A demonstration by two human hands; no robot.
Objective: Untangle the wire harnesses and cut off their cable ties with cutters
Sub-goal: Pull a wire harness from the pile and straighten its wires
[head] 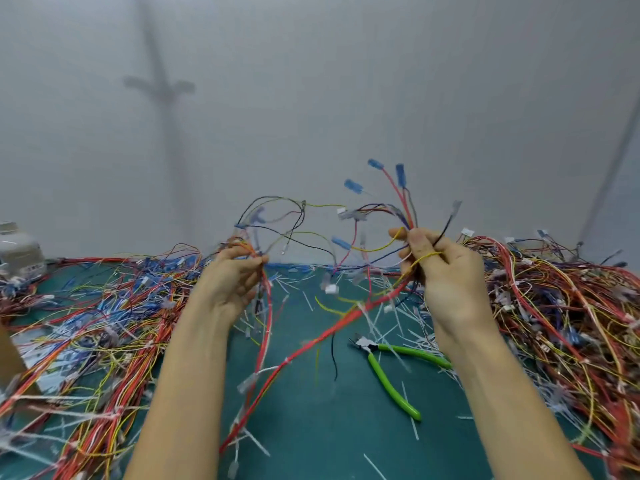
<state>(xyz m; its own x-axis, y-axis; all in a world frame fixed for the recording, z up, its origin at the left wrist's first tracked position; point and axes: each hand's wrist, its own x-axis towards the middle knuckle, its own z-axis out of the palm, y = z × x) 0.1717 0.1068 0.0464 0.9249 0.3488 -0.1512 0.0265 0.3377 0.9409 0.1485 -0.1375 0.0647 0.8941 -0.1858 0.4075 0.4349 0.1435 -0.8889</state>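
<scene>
Two hands (pixel 227 282) (pixel 450 275), one harness (pixel 409 216), one cutters (pixel 388 370), two heaps (pixel 104 306) (pixel 561 306).

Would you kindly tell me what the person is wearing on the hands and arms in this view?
Nothing shows on either. The left hand and the right hand are bare, with no gloves or rings in view. The left forearm and the right forearm are bare too, down to the bottom edge of the picture: no sleeves, watch or bracelet.

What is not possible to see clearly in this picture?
Head view only.
Harness in left hand and right hand: motion blur, tangles untraceable.
Cutters: cut ties cross them; jaws too small to judge.
Grey box: cut off by left edge.
Right wire pile: cut off by right edge.
</scene>
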